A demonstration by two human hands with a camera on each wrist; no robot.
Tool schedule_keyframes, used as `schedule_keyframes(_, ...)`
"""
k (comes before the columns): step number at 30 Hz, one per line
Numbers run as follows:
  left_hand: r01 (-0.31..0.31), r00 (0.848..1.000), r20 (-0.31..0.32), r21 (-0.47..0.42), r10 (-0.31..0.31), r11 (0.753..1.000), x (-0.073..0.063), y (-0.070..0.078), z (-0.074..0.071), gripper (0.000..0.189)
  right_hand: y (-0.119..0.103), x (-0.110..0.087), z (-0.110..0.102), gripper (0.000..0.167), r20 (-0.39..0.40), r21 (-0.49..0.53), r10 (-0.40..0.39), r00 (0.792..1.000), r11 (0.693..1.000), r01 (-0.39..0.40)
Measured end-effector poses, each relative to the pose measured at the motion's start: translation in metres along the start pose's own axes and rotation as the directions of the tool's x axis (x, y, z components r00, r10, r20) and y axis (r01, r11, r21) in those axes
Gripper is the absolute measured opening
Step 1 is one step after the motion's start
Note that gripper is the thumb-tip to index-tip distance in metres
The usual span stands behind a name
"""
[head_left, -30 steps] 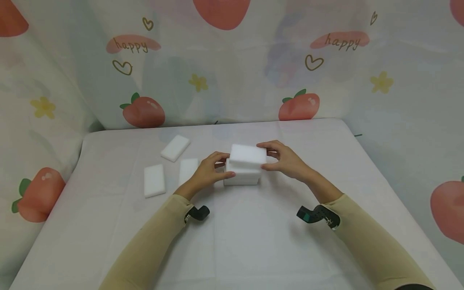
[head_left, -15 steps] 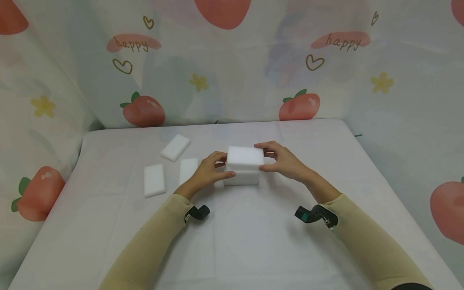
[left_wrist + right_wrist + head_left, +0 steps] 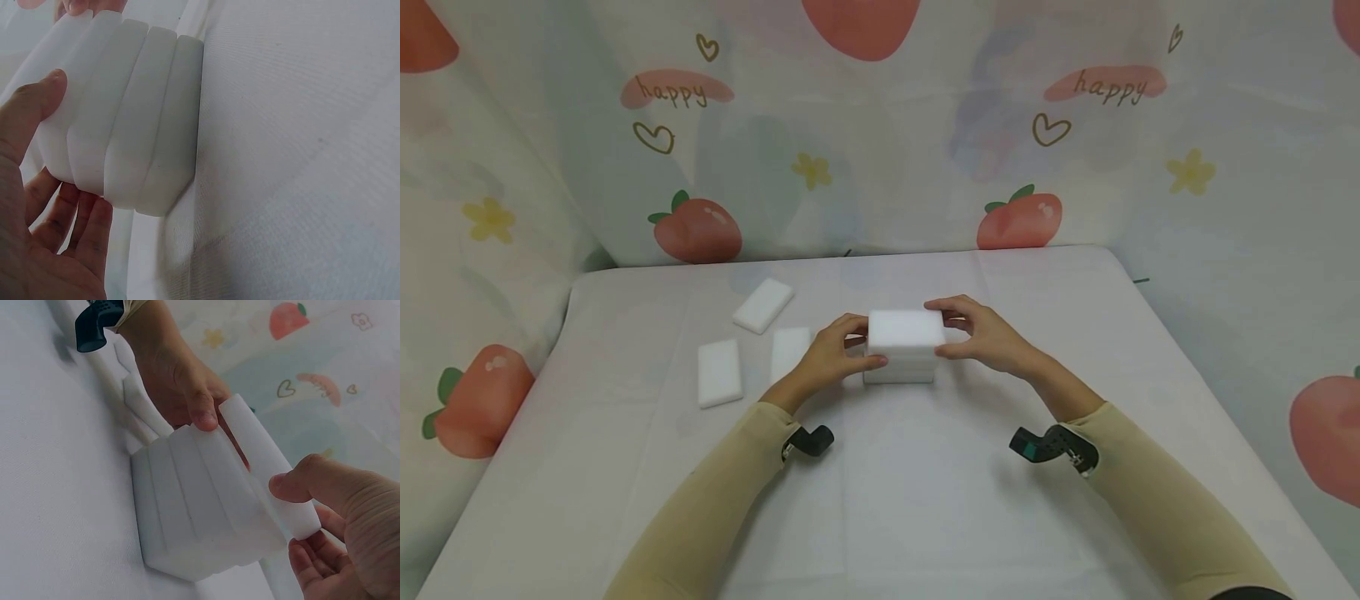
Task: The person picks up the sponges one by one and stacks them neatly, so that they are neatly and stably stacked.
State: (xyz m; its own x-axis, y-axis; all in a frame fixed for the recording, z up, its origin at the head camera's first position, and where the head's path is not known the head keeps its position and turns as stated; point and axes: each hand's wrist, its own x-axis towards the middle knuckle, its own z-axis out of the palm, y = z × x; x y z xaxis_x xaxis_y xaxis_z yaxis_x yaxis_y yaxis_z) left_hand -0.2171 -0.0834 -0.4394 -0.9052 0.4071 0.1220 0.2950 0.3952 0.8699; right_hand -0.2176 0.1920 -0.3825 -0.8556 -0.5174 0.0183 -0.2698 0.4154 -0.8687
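Observation:
A stack of several white sponges stands at the middle of the table. My left hand grips its left end, thumb on the near side and fingers round the far side. Over the stack, my right hand pinches one more white sponge by its right end between thumb and fingers. In the right wrist view this held sponge is tilted, with a narrow gap between it and the stack. The left wrist view shows the layers lying face to face, their edges slightly uneven.
Left of the stack lie three loose white sponges: one at the back, one at the far left and one partly behind my left hand. A white cloth covers the table. Printed curtains hang behind it and at both sides.
My right hand has brought the held sponge down and slightly left, so it lines up over the stack. My left hand has stayed at the stack's left end.

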Motion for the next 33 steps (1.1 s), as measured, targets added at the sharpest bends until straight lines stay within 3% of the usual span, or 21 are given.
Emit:
schedule_keyframes(25,0.003,1.0,-0.004,0.024,-0.003,1.0,-0.0005,-0.0003,-0.0002,0.069,0.007,0.0021,0.0033,0.063,0.01,-0.05,0.02,1.0,0.999,-0.019)
schedule_keyframes(33,-0.012,1.0,-0.003,0.057,0.012,0.998,-0.0038,0.0011,-0.0066,0.074,0.0056,0.0029,0.0039,0.063,0.008,-0.068,0.03,1.0,0.997,-0.029)
